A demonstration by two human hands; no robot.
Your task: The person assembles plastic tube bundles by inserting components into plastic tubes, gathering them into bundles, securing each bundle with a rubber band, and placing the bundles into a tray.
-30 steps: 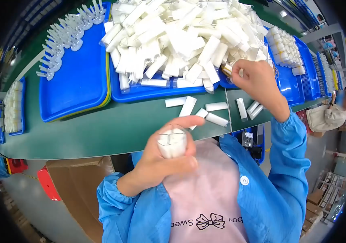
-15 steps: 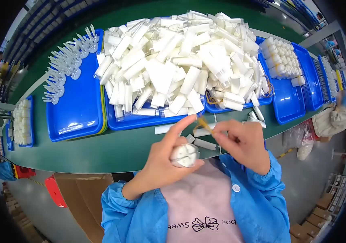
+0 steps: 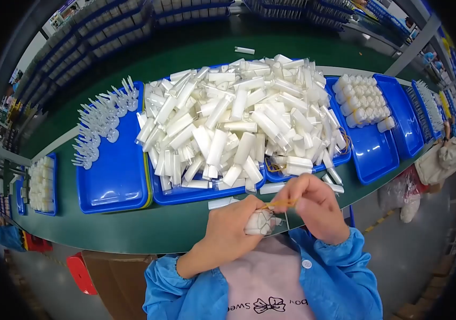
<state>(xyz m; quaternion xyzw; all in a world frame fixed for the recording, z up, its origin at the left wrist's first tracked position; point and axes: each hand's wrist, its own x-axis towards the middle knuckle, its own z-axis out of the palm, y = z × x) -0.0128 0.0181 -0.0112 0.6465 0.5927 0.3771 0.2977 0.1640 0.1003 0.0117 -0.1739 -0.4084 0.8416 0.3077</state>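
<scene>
My left hand [image 3: 228, 226] is closed around a bundle of white tubes in clear wrap [image 3: 260, 223], whose round ends face me. A yellowish rubber band [image 3: 281, 204] stretches from the top of this bundle, by my left fingers, to my right hand [image 3: 317, 209]. My right fingers pinch the band's other end. How far the band goes round the bundle is hidden by my left hand. Just beyond my hands, a large heap of white tubes in clear sleeves [image 3: 222, 120] fills blue trays [image 3: 185, 197].
Clear-stemmed parts [image 3: 97, 125] stand in a blue tray [image 3: 112, 184] at left. Banded bundles of white tubes [image 3: 364, 98] sit in a blue tray [image 3: 377, 165] at right. Loose rubber bands [image 3: 345, 141] lie by the heap. A red stool [image 3: 81, 273] is at lower left.
My left hand has turned and wrapped round the bundle; its forefinger was stretched out before. The band is now drawn across the bundle's top. The head view has tilted up.
</scene>
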